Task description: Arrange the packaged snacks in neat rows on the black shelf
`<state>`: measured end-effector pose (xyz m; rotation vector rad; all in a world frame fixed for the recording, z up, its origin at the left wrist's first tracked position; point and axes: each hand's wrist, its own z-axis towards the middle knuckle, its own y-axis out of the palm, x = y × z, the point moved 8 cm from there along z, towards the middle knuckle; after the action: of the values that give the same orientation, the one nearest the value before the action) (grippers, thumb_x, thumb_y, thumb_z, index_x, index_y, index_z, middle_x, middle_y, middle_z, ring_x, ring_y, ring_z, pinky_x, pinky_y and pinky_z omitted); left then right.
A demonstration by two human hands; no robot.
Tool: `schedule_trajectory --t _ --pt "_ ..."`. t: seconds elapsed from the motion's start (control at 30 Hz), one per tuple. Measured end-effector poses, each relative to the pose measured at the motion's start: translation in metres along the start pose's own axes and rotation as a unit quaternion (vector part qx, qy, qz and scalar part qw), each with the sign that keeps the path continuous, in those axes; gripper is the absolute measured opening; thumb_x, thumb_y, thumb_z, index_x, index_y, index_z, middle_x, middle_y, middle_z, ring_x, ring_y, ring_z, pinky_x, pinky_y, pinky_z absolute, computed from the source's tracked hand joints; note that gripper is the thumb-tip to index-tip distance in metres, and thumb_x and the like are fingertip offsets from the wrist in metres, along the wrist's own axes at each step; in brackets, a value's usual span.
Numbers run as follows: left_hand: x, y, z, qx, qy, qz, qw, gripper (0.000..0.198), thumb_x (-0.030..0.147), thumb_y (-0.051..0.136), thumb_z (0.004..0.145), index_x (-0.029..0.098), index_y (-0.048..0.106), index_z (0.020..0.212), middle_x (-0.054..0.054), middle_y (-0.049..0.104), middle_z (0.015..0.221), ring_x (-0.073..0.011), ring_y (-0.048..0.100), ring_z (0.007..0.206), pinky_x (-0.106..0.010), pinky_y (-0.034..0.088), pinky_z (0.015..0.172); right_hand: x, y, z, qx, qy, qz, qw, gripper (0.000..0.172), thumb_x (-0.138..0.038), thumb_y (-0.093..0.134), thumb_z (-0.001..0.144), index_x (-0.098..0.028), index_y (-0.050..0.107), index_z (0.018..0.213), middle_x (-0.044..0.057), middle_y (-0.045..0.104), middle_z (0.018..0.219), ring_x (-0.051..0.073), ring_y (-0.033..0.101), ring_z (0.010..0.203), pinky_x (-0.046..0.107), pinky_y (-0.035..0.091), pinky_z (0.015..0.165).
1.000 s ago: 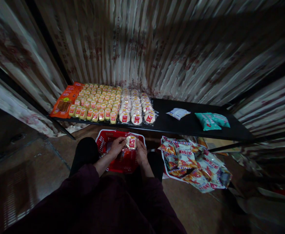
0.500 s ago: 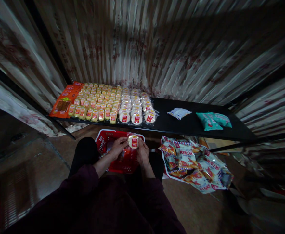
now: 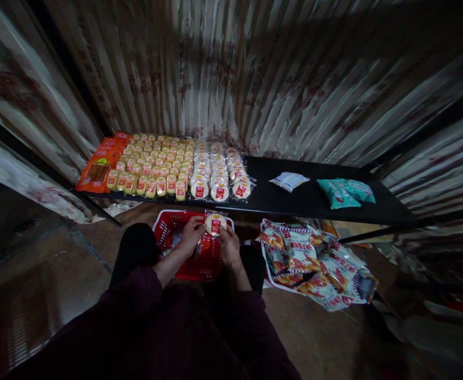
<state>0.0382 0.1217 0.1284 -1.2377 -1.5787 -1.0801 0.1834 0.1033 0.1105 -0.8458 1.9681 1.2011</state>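
Red plastic basket [image 3: 167, 228] sits on the floor between a crouching person's knees, with a round wrapped cake [image 3: 215, 224] held just above its far rim. The left hand [image 3: 190, 235] pinches the wrapper's left edge and the right hand [image 3: 229, 247] closes on it from below, both gripping the one packet. Just beyond, a low black surface [image 3: 294, 203] carries tight rows of yellow packets [image 3: 156, 171] and matching round cakes [image 3: 215, 179], the front row lying right at the near edge. The likeliest trouble, by the look of it, is a slip: the glossy film is held only at its margins in poor light, and the cake could drop back into the basket. A raised knuckle could also clip that front row and tip packets off the edge. Snack bags [image 3: 318, 269] lie heaped on the floor to the right.
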Motion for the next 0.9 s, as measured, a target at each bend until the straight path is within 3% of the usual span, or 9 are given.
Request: schedule_trajectory --t 0.2,0.4,0.53,0.6,0.7,0.8,0.9 --pt "0.011 0.01 0.001 -0.017 0.053 0.043 0.997 0.018 0.014 0.054 0.074 0.018 0.057 0.091 -0.001 0.063 0.079 -0.0131 0.059 0.074 -0.026 0.046 0.073 -0.005 0.0 0.001 -0.003 -0.029 -0.004 1.0 0.036 -0.035 0.074 0.064 -0.02 0.066 0.094 0.0 0.072 0.081 0.016 0.066 0.069 0.028 0.052 0.069" --pt "0.015 0.001 0.001 0.053 0.094 0.17 0.979 0.021 0.007 0.058 0.068 0.02 0.061 0.084 -0.002 0.062 0.082 -0.0154 0.057 0.081 -0.03 0.044 0.082 -0.014 -0.002 0.0 0.026 -0.083 -0.083 0.993 0.041 -0.039 0.069 0.067 -0.019 0.064 0.102 0.002 0.071 0.089 0.016 0.063 0.076 0.028 0.05 0.073" --pt "0.018 0.01 -0.01 0.013 0.117 0.177 0.977 0.015 0.016 0.058 0.074 0.021 0.063 0.087 -0.003 0.065 0.089 -0.0171 0.059 0.087 -0.031 0.043 0.086 -0.027 0.0 -0.006 0.046 -0.152 -0.19 0.969 0.039 -0.041 0.064 0.073 -0.019 0.065 0.105 0.004 0.069 0.097 0.018 0.061 0.087 0.03 0.047 0.082" --pt "0.016 0.016 -0.015 -0.019 0.097 0.133 0.986 0.013 0.022 0.059 0.077 0.021 0.064 0.088 -0.004 0.066 0.094 -0.0175 0.059 0.091 -0.03 0.042 0.088 -0.038 0.005 -0.012 0.054 -0.212 -0.277 0.936 0.036 -0.04 0.06 0.076 -0.021 0.066 0.106 0.005 0.068 0.101 0.019 0.059 0.092 0.032 0.045 0.086" --pt "0.01 0.023 -0.02 -0.041 0.042 0.057 0.997 0.018 0.027 0.059 0.077 0.02 0.064 0.093 -0.004 0.068 0.097 -0.0172 0.059 0.093 -0.029 0.042 0.088 -0.047 0.023 -0.026 0.025 -0.299 -0.43 0.852 0.034 -0.035 0.054 0.082 -0.022 0.064 0.112 0.007 0.065 0.106 0.021 0.056 0.098 0.037 0.041 0.093" --pt "0.001 0.022 -0.02 -0.032 -0.008 -0.003 0.999 0.024 0.031 0.06 0.075 0.019 0.063 0.096 -0.004 0.068 0.095 -0.017 0.06 0.092 -0.027 0.043 0.084 -0.043 0.041 -0.037 -0.02 -0.341 -0.532 0.775 0.039 -0.03 0.051 0.083 -0.022 0.059 0.12 0.01 0.06 0.113 0.024 0.051 0.106 0.041 0.039 0.095" --pt "-0.01 0.013 -0.017 0.002 -0.047 -0.053 0.997 0.029 0.034 0.063 0.071 0.017 0.062 0.094 -0.005 0.068 0.091 -0.0172 0.061 0.087 -0.026 0.045 0.077 -0.036 0.05 -0.045 -0.048 -0.357 -0.57 0.739 0.042 -0.027 0.053 0.08 -0.02 0.058 0.121 0.011 0.057 0.116 0.025 0.049 0.108 0.043 0.038 0.095"
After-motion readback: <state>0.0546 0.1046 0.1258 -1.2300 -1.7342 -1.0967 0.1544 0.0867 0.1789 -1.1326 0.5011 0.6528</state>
